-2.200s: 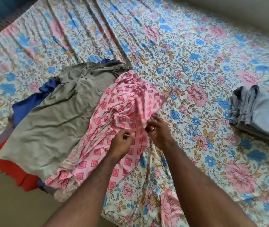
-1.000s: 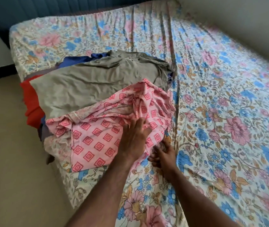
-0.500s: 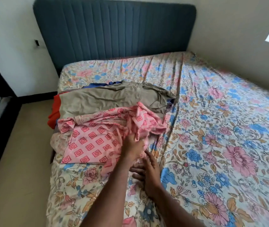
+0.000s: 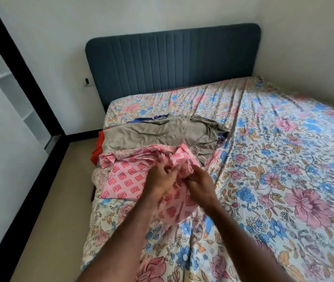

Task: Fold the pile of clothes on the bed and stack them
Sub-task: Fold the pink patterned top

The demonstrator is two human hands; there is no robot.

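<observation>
A pile of clothes lies at the left edge of the bed (image 4: 284, 180). On top is a pink garment with red squares (image 4: 127, 178), and behind it a wide olive-grey shirt (image 4: 158, 135). Red cloth (image 4: 98, 149) and blue cloth (image 4: 141, 120) stick out from underneath. My left hand (image 4: 160, 180) and my right hand (image 4: 200, 184) both grip the bunched near end of the pink garment and hold it a little above the sheet. A fold of pink cloth hangs down between my forearms.
The bed has a floral sheet and a dark blue padded headboard (image 4: 172, 62) against the far wall. Beige floor (image 4: 46, 210) runs along the left side of the bed. A black-framed glass panel (image 4: 9, 64) stands at the far left.
The view has tilted up, so the headboard and walls now show. Both hands have closed on the pink garment's near end and raised it off the sheet. The grey folded stack is out of view.
</observation>
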